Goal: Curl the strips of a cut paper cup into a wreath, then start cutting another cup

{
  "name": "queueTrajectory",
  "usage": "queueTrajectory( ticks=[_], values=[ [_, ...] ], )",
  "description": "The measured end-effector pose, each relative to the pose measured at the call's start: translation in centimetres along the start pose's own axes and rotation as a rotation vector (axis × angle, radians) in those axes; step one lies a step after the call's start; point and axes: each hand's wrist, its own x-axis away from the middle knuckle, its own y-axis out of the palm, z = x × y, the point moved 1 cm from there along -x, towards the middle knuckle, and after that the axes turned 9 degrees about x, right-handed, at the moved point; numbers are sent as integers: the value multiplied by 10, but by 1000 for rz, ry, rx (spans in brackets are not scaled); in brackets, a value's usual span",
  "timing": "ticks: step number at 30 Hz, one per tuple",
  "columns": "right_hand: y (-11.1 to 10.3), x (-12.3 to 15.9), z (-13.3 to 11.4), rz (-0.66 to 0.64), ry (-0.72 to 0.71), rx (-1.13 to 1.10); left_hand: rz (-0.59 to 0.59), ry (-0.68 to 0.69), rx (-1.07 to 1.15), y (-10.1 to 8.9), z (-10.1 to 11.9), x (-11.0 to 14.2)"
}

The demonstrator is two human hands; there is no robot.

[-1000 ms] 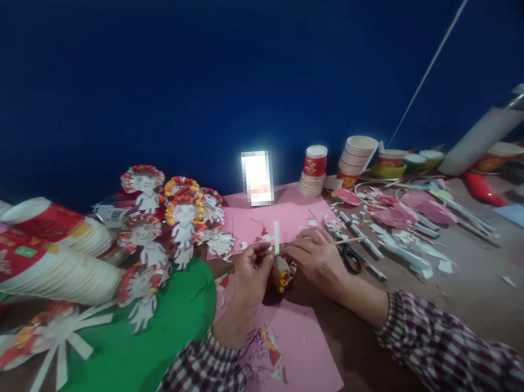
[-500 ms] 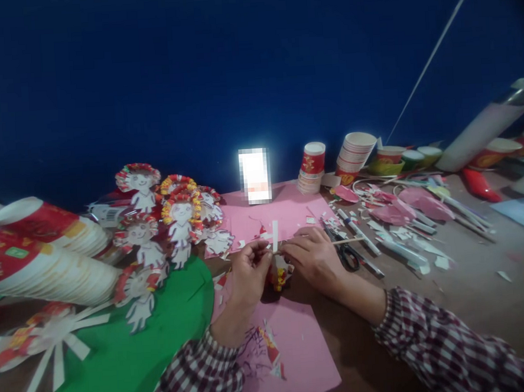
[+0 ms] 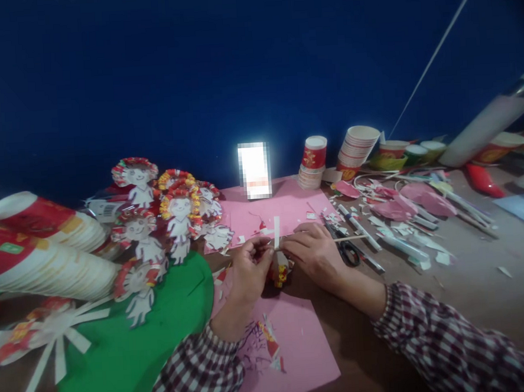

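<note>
My left hand (image 3: 251,269) is closed in a pinch on a cut paper cup. One white strip (image 3: 276,230) of that cup stands upright between my hands, and red-and-yellow curls (image 3: 280,275) hang below my fingers. My right hand (image 3: 313,252) is closed around a thin wooden stick (image 3: 351,238), whose far end sticks out to the right. Its fingertips meet the left hand's at the base of the strip. What lies right between the fingertips is hidden. Pink paper (image 3: 297,341) with dark marks and paper scraps lies under my left wrist.
Paper dolls with curled rims (image 3: 180,216) stand at the left beside a green round sheet (image 3: 172,320). Stacked paper cups (image 3: 70,261) lie far left; more cups (image 3: 315,157) stand at the back. Scissors (image 3: 349,253), pens (image 3: 362,231) and scraps lie to the right.
My fingers have shifted only slightly around the strip and stick. The whole view has moved a little; the objects on the table keep their places.
</note>
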Motion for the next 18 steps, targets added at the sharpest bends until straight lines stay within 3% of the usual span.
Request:
queueTrajectory(
  ticks=[11,18],
  values=[
    [-1,0,3,1,2,27,16,-12,19,-1,-3,-1],
    [-6,1,23,-3,79,92,79,-13,54,-12,-8,-7]
  ],
)
